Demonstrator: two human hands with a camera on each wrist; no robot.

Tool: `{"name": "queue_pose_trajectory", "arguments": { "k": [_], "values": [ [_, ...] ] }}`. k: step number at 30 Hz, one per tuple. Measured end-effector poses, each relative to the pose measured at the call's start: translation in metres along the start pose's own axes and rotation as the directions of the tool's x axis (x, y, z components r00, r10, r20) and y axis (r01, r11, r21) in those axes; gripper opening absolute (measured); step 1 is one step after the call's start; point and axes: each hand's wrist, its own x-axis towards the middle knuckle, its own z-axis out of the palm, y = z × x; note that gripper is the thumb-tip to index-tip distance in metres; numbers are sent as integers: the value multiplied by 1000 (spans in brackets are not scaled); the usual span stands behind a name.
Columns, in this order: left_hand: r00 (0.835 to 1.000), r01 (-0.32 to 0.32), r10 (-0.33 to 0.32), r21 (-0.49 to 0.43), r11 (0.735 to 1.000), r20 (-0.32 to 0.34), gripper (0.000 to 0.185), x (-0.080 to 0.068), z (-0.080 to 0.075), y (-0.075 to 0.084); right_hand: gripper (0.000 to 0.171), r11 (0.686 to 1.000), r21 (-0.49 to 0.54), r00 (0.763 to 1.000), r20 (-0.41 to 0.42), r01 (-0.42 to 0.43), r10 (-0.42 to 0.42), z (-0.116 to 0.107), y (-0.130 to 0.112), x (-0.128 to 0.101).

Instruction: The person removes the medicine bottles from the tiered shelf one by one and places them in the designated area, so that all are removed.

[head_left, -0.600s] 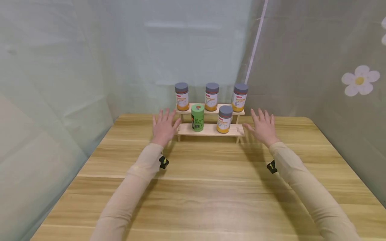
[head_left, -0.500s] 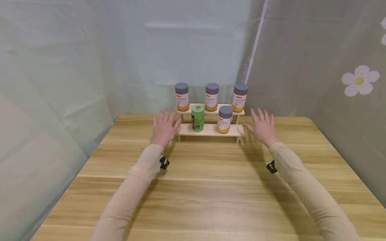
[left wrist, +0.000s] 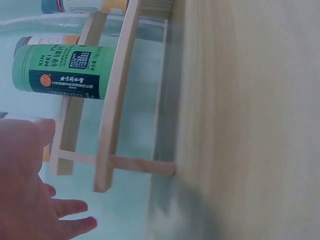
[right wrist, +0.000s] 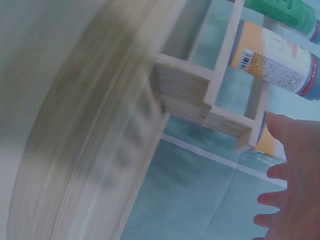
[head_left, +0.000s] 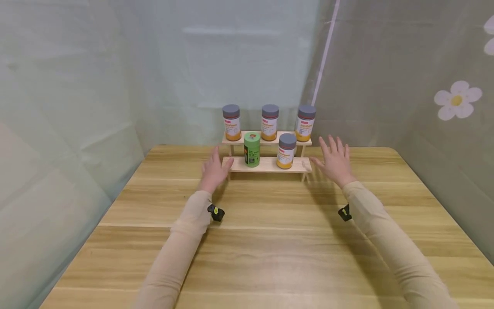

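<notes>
A two-tier wooden rack [head_left: 266,165] stands at the table's far edge. Three orange jars with grey lids line its upper step, at left [head_left: 231,122], middle [head_left: 269,122] and right [head_left: 306,123]. On the lower step stand a green can [head_left: 251,149] and a fourth orange jar [head_left: 286,151]. My left hand [head_left: 213,168] is open just left of the rack, its thumb close to the lower step's end. My right hand [head_left: 335,159] hovers open with fingers spread, just right of the rack. The left wrist view shows the green can [left wrist: 60,71] and the rack's frame [left wrist: 112,115] above my open left hand [left wrist: 25,185].
The wooden table [head_left: 270,240] stretches from the rack toward me. Pale fabric walls [head_left: 77,86] close in on the left, back and right, with a flower print [head_left: 456,100] at right. The right wrist view shows the rack's end [right wrist: 200,95] and my right hand [right wrist: 295,170].
My left hand has dropped lower and shifted right toward the rack's left end. The right hand has barely moved. The head view has shifted slightly.
</notes>
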Motion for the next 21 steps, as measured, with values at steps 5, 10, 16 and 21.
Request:
{"name": "queue_pose_trajectory", "arguments": {
  "k": [5,10,16,21],
  "values": [
    [995,78,-69,-158,984,66,84,-2,11,-5,72,991,123,998,-10,-55,56,-7,-3,1],
    [995,83,-68,-255,963,69,83,0,22,-9,73,980,176,995,-12,-91,94,-11,-2,0],
    [995,97,-87,-325,941,47,76,2,27,-12,72,971,215,994,-16,-104,110,-9,-9,-2],
    [996,86,-78,-349,933,37,73,3,28,-16,68,966,238,993,-35,-103,115,-3,-14,-4]
  ]
}}
